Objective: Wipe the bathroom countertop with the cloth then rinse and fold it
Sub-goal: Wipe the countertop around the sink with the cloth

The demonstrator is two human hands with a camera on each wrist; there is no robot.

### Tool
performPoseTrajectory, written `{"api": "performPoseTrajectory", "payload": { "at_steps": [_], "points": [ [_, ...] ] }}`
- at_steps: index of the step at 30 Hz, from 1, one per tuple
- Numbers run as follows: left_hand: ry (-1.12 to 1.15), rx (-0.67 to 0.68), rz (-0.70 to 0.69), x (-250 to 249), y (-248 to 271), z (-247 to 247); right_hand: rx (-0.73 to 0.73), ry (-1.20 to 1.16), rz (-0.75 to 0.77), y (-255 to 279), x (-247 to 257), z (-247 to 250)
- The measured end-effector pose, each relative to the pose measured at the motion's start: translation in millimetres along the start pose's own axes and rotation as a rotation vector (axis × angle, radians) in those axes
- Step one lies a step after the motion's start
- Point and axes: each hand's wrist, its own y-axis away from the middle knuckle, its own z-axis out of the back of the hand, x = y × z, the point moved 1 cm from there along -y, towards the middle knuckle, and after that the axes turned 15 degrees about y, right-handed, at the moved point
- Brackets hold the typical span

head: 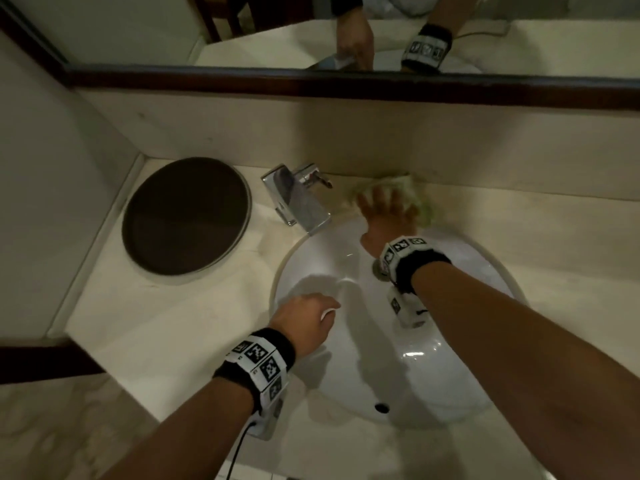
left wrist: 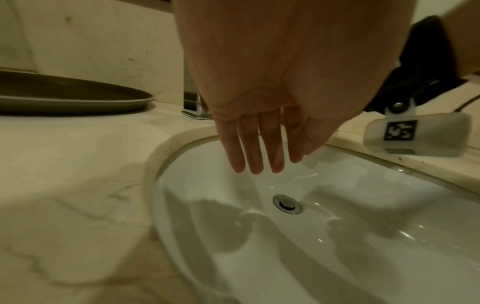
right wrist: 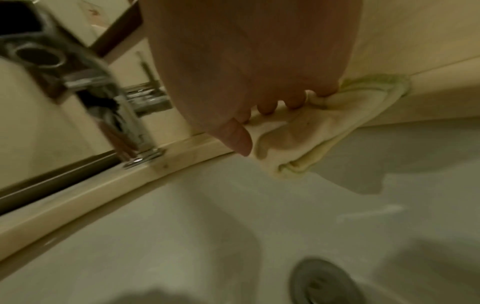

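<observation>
A pale yellow-green cloth [head: 420, 199] lies bunched on the beige countertop [head: 156, 323] behind the white sink [head: 433, 368], against the back wall and right of the faucet. My right hand [head: 384, 211] presses down on it with fingers spread. In the right wrist view the fingertips [right wrist: 267, 107] dig into the cloth [right wrist: 337, 123], and one corner hangs over the basin edge. My left hand [head: 308, 317] hovers over the sink's left rim and holds nothing. Its fingers [left wrist: 254, 152] are straight and point down toward the basin.
A chrome faucet [head: 298, 199] stands at the back of the sink, left of the cloth. A dark round tray [head: 187, 216] sits on the counter's left side. A mirror [head: 311, 29] with a dark frame hangs above. The drain [left wrist: 287, 204] shows in the basin.
</observation>
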Motion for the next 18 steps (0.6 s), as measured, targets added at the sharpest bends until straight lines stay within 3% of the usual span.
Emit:
{"api": "performPoseTrajectory", "payload": {
  "at_steps": [8, 14, 18],
  "points": [
    [-0.03, -0.014, 0.104, 26.5, 16.5, 15.8, -0.126, 0.195, 0.191, -15.4, 71.0, 5.6],
    [-0.041, -0.012, 0.102, 15.6, 18.3, 15.4, -0.206, 0.125, 0.22, -18.6, 41.2, 0.9],
    [-0.043, -0.007, 0.069, 4.7, 15.9, 13.6, -0.101, 0.105, 0.173, -13.7, 2.0, -6.0]
  ]
}}
